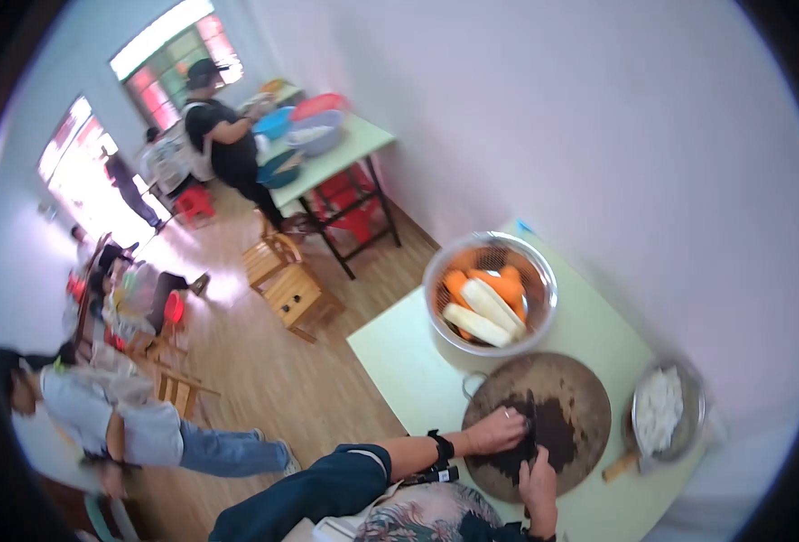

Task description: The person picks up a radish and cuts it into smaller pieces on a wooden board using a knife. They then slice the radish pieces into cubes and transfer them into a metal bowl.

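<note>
A round wooden chopping board [589,397] lies on the pale green table, with a dark wet-looking patch of finely cut material on it. My right hand [538,483] is closed round the handle of a dark knife [530,434], whose blade stands over the patch. Beside the blade, my left hand [499,431] rests on the board with its fingers bent; a ring shows on one finger. What lies under those fingertips is too small to make out. Past the board, a metal colander [542,334] holds orange carrots [508,287] and peeled white roots [481,323].
At the right of the table [386,361], a metal bowl [696,406] holds white pieces, near a wooden handle [621,467]. A wall borders the right side. Wooden chairs [293,294] stand beyond. One person stands at another table [363,140] with basins; others are at the left.
</note>
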Demonstrator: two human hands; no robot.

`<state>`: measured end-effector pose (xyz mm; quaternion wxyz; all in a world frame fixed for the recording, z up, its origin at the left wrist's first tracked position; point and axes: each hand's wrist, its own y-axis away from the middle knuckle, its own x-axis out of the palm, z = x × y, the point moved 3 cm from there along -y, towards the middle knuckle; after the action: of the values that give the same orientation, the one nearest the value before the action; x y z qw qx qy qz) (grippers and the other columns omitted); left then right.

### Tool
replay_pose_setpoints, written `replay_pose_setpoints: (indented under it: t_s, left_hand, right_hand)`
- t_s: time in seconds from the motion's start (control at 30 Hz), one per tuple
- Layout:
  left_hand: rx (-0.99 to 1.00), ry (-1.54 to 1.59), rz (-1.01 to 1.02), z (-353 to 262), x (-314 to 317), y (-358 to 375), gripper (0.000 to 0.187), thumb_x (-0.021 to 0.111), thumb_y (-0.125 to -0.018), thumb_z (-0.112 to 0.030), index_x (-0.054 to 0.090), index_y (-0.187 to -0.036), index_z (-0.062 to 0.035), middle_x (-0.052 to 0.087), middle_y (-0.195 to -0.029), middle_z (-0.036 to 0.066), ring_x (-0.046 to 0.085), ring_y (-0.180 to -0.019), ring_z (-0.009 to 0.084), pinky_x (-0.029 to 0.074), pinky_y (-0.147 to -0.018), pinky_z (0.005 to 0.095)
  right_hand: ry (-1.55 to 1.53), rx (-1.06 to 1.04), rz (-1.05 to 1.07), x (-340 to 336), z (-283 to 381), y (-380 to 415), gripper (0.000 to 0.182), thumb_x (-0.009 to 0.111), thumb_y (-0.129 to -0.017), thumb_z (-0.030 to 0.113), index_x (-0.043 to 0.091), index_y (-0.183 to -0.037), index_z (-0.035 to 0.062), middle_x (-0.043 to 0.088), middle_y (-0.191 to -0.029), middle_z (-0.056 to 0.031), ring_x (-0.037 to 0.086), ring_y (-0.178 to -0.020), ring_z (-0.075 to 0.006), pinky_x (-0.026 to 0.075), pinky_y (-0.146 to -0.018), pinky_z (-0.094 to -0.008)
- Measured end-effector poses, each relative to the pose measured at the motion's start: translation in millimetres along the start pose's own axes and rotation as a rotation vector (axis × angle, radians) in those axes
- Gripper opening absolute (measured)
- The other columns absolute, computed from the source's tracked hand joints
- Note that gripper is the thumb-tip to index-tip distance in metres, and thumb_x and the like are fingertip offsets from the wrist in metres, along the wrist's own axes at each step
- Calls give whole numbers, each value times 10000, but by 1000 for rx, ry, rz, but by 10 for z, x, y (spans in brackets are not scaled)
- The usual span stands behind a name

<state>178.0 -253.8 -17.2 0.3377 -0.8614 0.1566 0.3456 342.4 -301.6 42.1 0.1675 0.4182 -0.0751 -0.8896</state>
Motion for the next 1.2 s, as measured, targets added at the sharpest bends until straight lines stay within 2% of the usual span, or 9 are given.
replay_pose_setpoints:
  t_s: [0.1,0.4,0.47,0.5,0.77,0.93,1.07,1.13,1.2]
  left_hand:
    - [-5,-37,20,-52,-40,-17,279,658,-781,-121,549,-1025,-42,507,-999,113,501,-897,280,410,-765,379]
    - [-6,-40,-40,-65,-40,-35,226,644,-808,-136,543,-986,-40,485,-959,118,503,-886,287,414,-760,382]
    - [21,-33,-79,-47,-22,-33,216,645,-782,-125,539,-953,-48,475,-938,115,498,-867,280,411,-723,377]
    - [22,-31,-95,-48,-71,-58,216,641,-781,-125,538,-955,-48,473,-937,115,496,-867,282,410,-725,379]
    - [10,-30,-77,-92,-48,-26,221,644,-759,-131,525,-924,-46,468,-932,123,486,-888,295,410,-746,387]
    - [31,-47,-59,-65,-47,-19,188,648,-787,-139,509,-878,-51,461,-917,115,489,-874,286,408,-744,385]
    - [34,-58,-103,-97,-56,-43,178,647,-783,-128,509,-867,-52,460,-905,111,493,-846,291,415,-729,389]
    - [49,-81,-122,-81,-64,-62,160,635,-744,-128,534,-850,-66,476,-858,109,508,-808,290,419,-698,390]
    - [-133,-173,312,-122,-46,-179,123,587,-744,-177,610,-742,-57,582,-792,135,576,-795,296,473,-703,415]
  right_hand:
    - [33,4,20,-68,143,-33,431,567,-866,134,421,-1249,-1,618,-894,-310,597,-855,-483,466,-741,-512]
    - [6,-18,-96,26,6,-47,456,621,-833,157,463,-1223,-21,616,-914,-286,597,-871,-465,471,-741,-511]
    - [-9,-124,-129,-87,203,23,353,563,-901,212,495,-1152,-28,630,-851,-267,613,-768,-432,478,-659,-464]
    - [-59,14,20,-133,268,20,445,539,-915,207,417,-1266,-38,591,-1021,-337,547,-970,-511,454,-794,-509]
    - [-27,-5,-68,-76,258,76,392,549,-911,190,464,-1222,-32,621,-946,-291,580,-888,-480,467,-745,-501]
    - [182,-106,-188,47,7,109,500,601,-881,223,454,-1341,95,635,-1049,-213,616,-878,-411,489,-748,-464]
    - [310,-35,-176,-51,-201,99,572,643,-859,296,445,-1369,131,624,-1097,-217,628,-905,-371,500,-761,-453]
    - [299,-263,-338,-121,-328,125,435,657,-809,168,532,-1187,-8,611,-898,-245,605,-826,-433,485,-709,-498]
    - [253,-256,-466,-235,-256,184,416,686,-806,191,577,-1169,20,597,-897,-205,605,-765,-385,491,-642,-464]
